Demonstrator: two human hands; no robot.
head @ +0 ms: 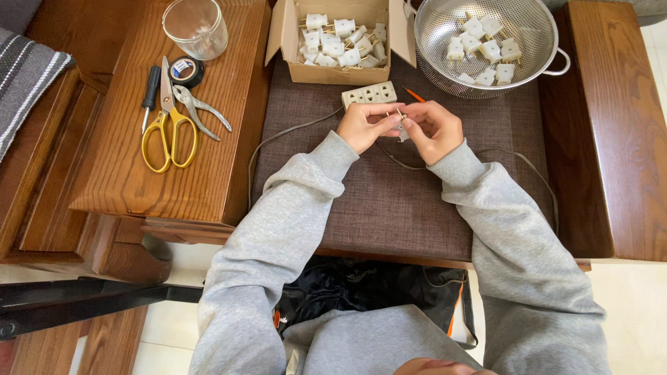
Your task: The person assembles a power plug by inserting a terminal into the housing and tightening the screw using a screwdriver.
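My left hand [363, 126] and my right hand [432, 128] meet over the brown seat cushion [389, 201], both pinching one small white plug [401, 125] with brass prongs. A thin grey cable [292, 130] runs from the plug area across the cushion. Just beyond my fingers lies a white multi-socket block [368, 94]. Both arms wear grey sleeves.
A cardboard box [337, 38] of several white plugs and a metal colander [486, 42] with more plugs stand at the back. On the wooden side table [125, 167] lie yellow scissors [169, 128], pliers [201, 111], a screwdriver [149, 94], black tape [186, 71] and a glass [195, 28].
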